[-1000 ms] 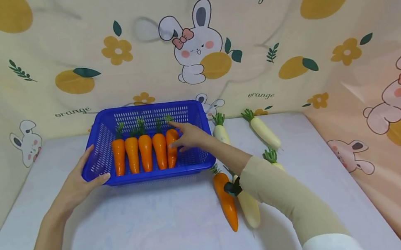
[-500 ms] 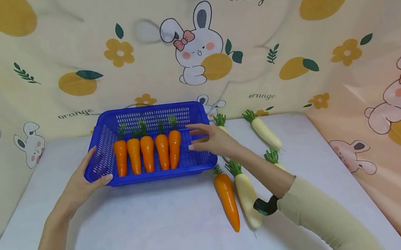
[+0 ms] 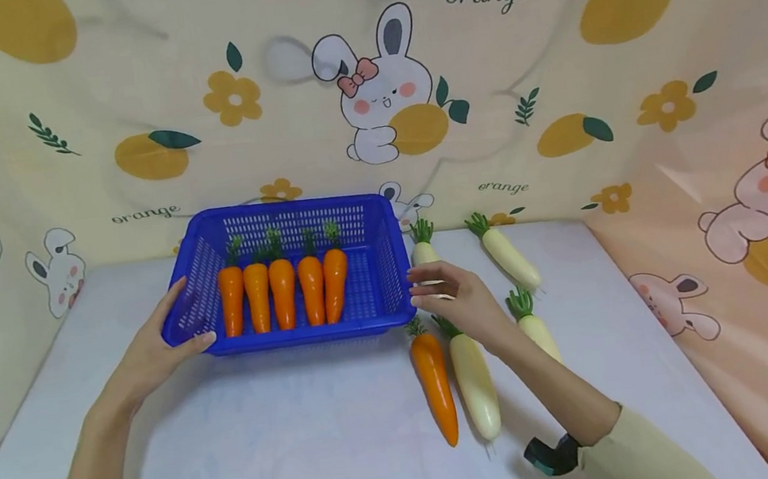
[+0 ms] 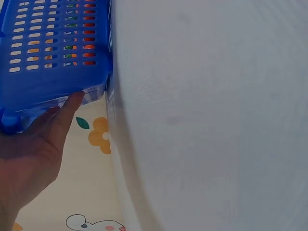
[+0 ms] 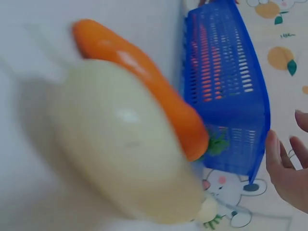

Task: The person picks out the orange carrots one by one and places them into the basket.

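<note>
A blue plastic basket (image 3: 377,272) holds several orange carrots (image 3: 283,293) in a row, green tops toward the back. My left hand (image 3: 150,360) holds its front left corner, thumb along the front rim and fingers at the left side; the left wrist view shows that hand (image 4: 41,156) against the basket wall (image 4: 53,82). Beside the right rim, my right hand (image 3: 460,302) has loosely bent fingers and holds nothing. Under its wrist lie a loose carrot (image 3: 434,391) and a white radish (image 3: 476,388). Another white radish (image 3: 423,252) is partly hidden behind the right hand.
Two more white radishes lie to the right, one at the back (image 3: 510,256) and one nearer (image 3: 538,335), partly covered by the right forearm. The white table (image 3: 272,437) meets a patterned cloth backdrop (image 3: 298,122) behind.
My right hand has left the rightmost carrot in the basket and moved right, out past the rim. That carrot now leans slightly. The left hand stays at the basket's corner.
</note>
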Tool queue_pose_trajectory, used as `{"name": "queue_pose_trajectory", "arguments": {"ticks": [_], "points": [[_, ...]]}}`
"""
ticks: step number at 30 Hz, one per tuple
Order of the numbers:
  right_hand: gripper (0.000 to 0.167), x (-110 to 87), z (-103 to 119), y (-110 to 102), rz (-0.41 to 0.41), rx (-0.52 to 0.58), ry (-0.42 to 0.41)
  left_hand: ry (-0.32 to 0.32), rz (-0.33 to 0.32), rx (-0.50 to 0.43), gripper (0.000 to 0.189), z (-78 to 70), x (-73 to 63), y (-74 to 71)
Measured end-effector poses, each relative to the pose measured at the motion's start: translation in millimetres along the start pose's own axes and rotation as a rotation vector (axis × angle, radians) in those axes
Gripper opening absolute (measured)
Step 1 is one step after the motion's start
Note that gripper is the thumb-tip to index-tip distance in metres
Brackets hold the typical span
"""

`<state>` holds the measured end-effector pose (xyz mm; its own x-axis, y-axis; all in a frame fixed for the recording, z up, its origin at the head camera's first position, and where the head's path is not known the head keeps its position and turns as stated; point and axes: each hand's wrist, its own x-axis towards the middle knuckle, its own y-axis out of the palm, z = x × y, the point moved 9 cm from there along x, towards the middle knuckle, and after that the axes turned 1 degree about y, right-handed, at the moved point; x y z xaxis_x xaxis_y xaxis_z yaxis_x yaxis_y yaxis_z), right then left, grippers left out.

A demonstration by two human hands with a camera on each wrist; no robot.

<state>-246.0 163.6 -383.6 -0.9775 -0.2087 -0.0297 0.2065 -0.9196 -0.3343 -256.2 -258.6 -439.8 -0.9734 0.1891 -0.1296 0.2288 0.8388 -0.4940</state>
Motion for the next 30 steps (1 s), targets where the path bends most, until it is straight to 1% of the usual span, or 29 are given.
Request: {"name": "queue_pose_trajectory", "arguments": {"ticks": [4,8,12,19,21,24,27,30], "points": [[0.041,-16.4,-15.1,-5.4,-0.022,0.005,0.038,-0.006,0.003,-0.013,0.099,0.6,0.7,-0.8],[0.045,-31.7,-30.9,-3.7,-0.008,0.022,0.088,-0.006,0.008,-0.024,0.099,0.6,0.2,-0.5],[0.049,-44.7,-41.7,3.2,0.015,0.065,0.118,-0.007,0.009,-0.02,0.1,-1.2,-0.5,0.3],[0.061,-60.0,-58.2,19.7,0.008,0.113,0.167,-0.005,0.008,-0.017,0.099,-4.1,-1.5,1.0],[0.065,-62.1,-61.0,24.3,-0.001,0.124,0.168,-0.003,0.01,-0.019,0.099,-3.7,-0.8,1.7],[0.068,-63.4,-62.4,25.9,-0.041,0.078,0.152,0.001,0.013,-0.017,0.099,-3.5,1.2,3.4],[0.069,-63.6,-61.3,24.3,-0.096,-0.032,0.139,0.004,0.012,-0.006,0.099,-4.2,1.1,3.5],[0.068,-62.7,-57.7,25.0,-0.119,-0.138,0.119,0.001,0.01,-0.006,0.099,-4.5,-0.2,2.4]]}}
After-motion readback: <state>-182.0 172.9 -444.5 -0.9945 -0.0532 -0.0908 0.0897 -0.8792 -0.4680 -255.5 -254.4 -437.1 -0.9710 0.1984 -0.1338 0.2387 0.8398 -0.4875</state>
